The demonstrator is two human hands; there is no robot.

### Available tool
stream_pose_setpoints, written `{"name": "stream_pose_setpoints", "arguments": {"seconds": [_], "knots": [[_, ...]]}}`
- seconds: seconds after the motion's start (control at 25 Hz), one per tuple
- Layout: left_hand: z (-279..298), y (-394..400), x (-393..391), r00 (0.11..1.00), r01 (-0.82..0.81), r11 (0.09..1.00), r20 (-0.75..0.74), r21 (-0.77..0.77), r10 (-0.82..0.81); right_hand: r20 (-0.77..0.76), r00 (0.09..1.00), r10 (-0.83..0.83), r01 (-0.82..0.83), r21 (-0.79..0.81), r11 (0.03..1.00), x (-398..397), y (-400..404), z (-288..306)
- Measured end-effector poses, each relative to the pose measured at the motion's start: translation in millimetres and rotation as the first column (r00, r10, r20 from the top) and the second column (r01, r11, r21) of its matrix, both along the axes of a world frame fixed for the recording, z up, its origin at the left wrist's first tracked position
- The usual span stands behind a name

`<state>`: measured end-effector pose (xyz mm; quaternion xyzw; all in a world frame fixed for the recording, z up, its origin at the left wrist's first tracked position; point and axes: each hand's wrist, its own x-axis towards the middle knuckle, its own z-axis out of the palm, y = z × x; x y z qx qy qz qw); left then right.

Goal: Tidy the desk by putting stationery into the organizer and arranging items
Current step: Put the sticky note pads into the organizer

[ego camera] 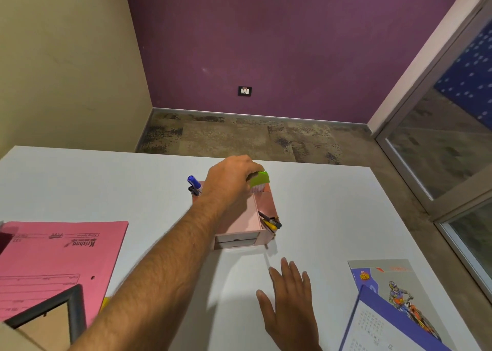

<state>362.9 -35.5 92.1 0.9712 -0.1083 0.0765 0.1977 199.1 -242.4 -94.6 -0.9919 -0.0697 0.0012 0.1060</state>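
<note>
White desk (319, 191) first: nearest, the right hand (290, 302) lies flat, fingers straight, holding nothing. Farther out, the left hand (231, 183) reaches forward, pinching a green sticky-note pad (259, 179) over the pink organizer (239, 223) (rear compartment, apparently). Light, slightly floppy paper, probably best gripped by its edges.

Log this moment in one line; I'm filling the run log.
left hand: holds green pad over organizer | right hand: flat on desk | pens: in organizer
</note>
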Motion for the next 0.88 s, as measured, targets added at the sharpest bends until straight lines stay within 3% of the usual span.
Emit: {"name": "stream_pose_setpoints", "arguments": {"seconds": [0.44,0.52,0.68,0.76,0.84,0.88], "knots": [[-32.3,-22.0,8.6,0.996,-0.003,0.953,-0.088,0.304,0.032,-0.001,1.0,-0.025,0.025,-0.021,0.999,2.2,1.0,0.4],[-35.5,-24.9,4.8,0.998,-0.002,0.959,-0.056,0.285,0.019,0.015,1.0,-0.017,0.017,-0.022,1.0,1.7,0.4,-0.6],[-35.4,-16.3,-5.1,1.0,0.012,1.0,-0.009,-0.013,-0.012,0.007,1.0,-0.022,0.022,-0.004,1.0,1.4,-0.9,-0.6],[-33.7,-5.9,-15.3,0.988,-0.028,0.983,0.147,-0.183,0.056,-0.005,1.0,-0.011,0.012,0.074,0.997,-0.3,0.1,1.8],[-33.2,6.0,-29.2,0.913,-0.097,0.914,0.33,-0.395,0.239,0.013,0.994,-0.11,0.099,0.332,0.938,2.0,-1.5,3.9],[-33.6,13.2,-36.3,0.852,-0.137,0.846,0.375,-0.515,0.366,-0.064,0.975,-0.213,0.214,0.531,0.82,7.4,-0.4,13.0]]}}
